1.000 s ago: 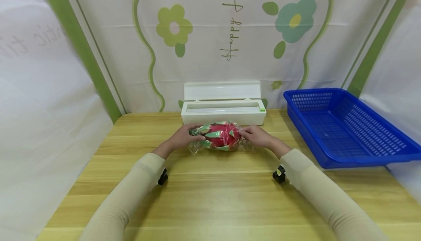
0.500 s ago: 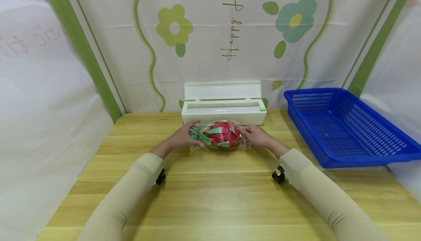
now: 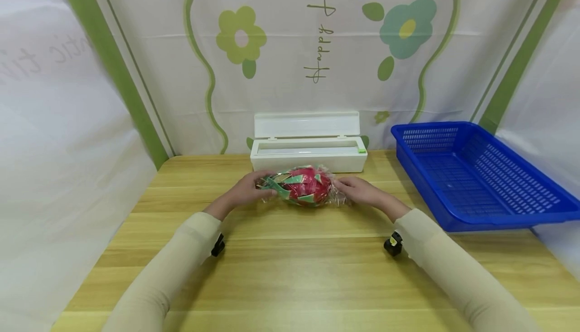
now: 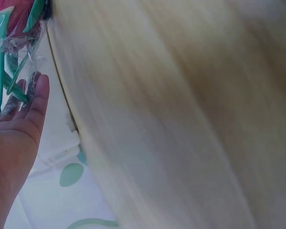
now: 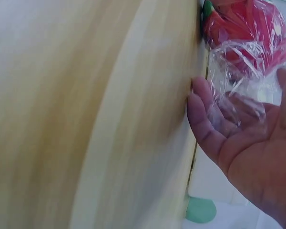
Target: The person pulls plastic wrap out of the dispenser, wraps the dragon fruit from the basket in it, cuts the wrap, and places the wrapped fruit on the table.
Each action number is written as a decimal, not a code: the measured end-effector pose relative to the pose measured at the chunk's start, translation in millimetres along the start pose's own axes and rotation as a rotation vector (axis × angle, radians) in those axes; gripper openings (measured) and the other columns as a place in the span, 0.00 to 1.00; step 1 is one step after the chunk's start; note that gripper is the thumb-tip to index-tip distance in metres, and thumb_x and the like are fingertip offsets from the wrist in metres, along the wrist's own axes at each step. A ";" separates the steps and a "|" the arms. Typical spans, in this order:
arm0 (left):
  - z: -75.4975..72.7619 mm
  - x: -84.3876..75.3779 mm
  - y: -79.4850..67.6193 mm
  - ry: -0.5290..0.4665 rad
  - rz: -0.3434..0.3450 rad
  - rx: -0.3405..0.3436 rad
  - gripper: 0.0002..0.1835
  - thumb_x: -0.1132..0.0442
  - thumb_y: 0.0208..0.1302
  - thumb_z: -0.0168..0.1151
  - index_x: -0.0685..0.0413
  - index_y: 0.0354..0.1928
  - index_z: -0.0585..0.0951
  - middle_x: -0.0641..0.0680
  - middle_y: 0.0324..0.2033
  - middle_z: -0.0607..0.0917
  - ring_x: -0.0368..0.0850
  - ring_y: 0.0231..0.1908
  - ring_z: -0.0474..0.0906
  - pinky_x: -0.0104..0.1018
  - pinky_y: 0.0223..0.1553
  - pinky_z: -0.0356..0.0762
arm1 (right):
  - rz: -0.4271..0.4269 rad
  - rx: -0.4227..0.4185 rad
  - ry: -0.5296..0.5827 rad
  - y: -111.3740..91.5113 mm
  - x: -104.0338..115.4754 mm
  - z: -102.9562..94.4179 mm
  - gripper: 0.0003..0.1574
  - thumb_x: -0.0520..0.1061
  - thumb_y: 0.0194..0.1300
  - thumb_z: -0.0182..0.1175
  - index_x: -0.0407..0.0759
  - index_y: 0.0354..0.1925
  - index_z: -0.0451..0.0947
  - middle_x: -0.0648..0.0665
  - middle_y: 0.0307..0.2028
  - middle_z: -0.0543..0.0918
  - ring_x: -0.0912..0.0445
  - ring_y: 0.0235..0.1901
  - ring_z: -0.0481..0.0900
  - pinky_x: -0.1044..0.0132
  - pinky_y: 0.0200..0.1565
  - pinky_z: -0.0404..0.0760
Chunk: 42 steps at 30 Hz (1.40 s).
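Observation:
A dragon fruit (image 3: 308,183), red with green-tipped scales, is wrapped in clear cling film (image 3: 340,196) in the middle of the work area. My left hand (image 3: 244,189) holds its green left end, thumb on the near side. In the left wrist view, green tips and crinkled film lie between the curved fingers (image 4: 37,105). On the other side, my right hand (image 3: 360,191) is at the fruit's red end. The right wrist view shows loose film gathered within those curved fingers (image 5: 202,114). The right index fingertip is hidden.
Behind the fruit, a white cling film dispenser box (image 3: 308,163) has its lid (image 3: 306,124) raised. A blue plastic basket (image 3: 423,188) with perforated sides stands on the right of the wooden table (image 3: 290,271). A printed cloth (image 3: 294,60) hangs at the back.
The left hand widened its fingers, then closed in again on the green end. The fruit turned slightly in place. My right hand has shifted a little to the right.

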<state>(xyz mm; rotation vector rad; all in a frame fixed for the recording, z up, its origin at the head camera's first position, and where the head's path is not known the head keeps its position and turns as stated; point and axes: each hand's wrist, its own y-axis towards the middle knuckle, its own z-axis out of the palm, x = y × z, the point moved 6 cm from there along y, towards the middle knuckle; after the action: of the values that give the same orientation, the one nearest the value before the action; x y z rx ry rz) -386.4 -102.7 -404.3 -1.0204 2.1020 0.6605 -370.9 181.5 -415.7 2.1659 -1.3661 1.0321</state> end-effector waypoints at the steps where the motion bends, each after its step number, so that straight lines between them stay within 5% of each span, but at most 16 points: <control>1: -0.1 0.6 0.1 -0.003 -0.001 0.001 0.29 0.50 0.53 0.62 0.45 0.58 0.69 0.46 0.45 0.75 0.44 0.40 0.71 0.40 0.40 0.72 | 0.020 0.016 0.026 -1.9 -1.9 0.5 0.31 0.61 0.61 0.50 0.38 0.51 0.68 0.44 0.27 0.75 0.50 0.22 0.73 0.58 0.25 0.75; 6: -4.7 -3.7 -1.3 -0.010 0.006 -0.016 0.25 0.52 0.58 0.58 0.47 0.58 0.70 0.49 0.45 0.75 0.44 0.36 0.71 0.36 0.33 0.72 | 0.025 0.056 0.115 -7.8 -4.0 0.4 0.49 0.45 0.47 0.68 0.40 0.63 0.55 0.40 0.38 0.76 0.50 0.32 0.77 0.56 0.29 0.78; 13: -8.9 -29.1 -6.9 -0.072 0.012 -0.037 0.20 0.61 0.61 0.55 0.56 0.55 0.72 0.56 0.44 0.77 0.47 0.32 0.71 0.36 0.29 0.72 | -0.106 -0.118 0.037 -7.8 9.0 -14.5 0.37 0.33 0.51 0.62 0.38 0.59 0.61 0.41 0.36 0.75 0.53 0.34 0.75 0.65 0.35 0.76; 22: -8.7 -35.3 -7.1 -0.057 0.022 -0.068 0.17 0.62 0.61 0.55 0.59 0.51 0.75 0.56 0.46 0.77 0.46 0.37 0.73 0.36 0.33 0.74 | -0.182 -0.264 0.070 0.3 16.8 -23.4 0.30 0.35 0.53 0.61 0.39 0.56 0.66 0.38 0.45 0.74 0.54 0.36 0.76 0.67 0.34 0.78; 28: -7.5 -22.4 0.2 -0.074 0.057 -0.121 0.14 0.61 0.59 0.57 0.56 0.47 0.78 0.53 0.37 0.80 0.44 0.24 0.67 0.32 0.21 0.67 | -0.194 -0.248 0.011 10.1 19.8 -21.6 0.28 0.39 0.57 0.59 0.41 0.57 0.67 0.44 0.52 0.72 0.55 0.36 0.77 0.68 0.34 0.78; 34: -7.4 -7.7 6.5 -0.035 -0.009 -0.174 0.12 0.54 0.58 0.58 0.48 0.42 0.81 0.47 0.38 0.80 0.43 0.28 0.70 0.33 0.25 0.72 | -0.150 -0.200 0.041 16.6 21.3 -19.1 0.27 0.41 0.59 0.56 0.45 0.58 0.67 0.44 0.52 0.73 0.54 0.38 0.76 0.64 0.36 0.78; 42: -9.2 -8.7 9.1 -0.024 -0.028 -0.193 0.09 0.59 0.59 0.58 0.54 0.39 0.82 0.50 0.37 0.80 0.44 0.33 0.72 0.34 0.31 0.72 | -0.130 -0.194 0.043 22.5 19.4 -16.7 0.20 0.46 0.61 0.55 0.50 0.53 0.72 0.48 0.44 0.77 0.54 0.36 0.75 0.57 0.37 0.77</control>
<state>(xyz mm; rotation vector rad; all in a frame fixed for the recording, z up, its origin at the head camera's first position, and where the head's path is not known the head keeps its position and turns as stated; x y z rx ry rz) -393.4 -99.9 -390.6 -1.1387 2.0294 0.8701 -392.3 170.2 -391.6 2.0482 -1.2334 0.8557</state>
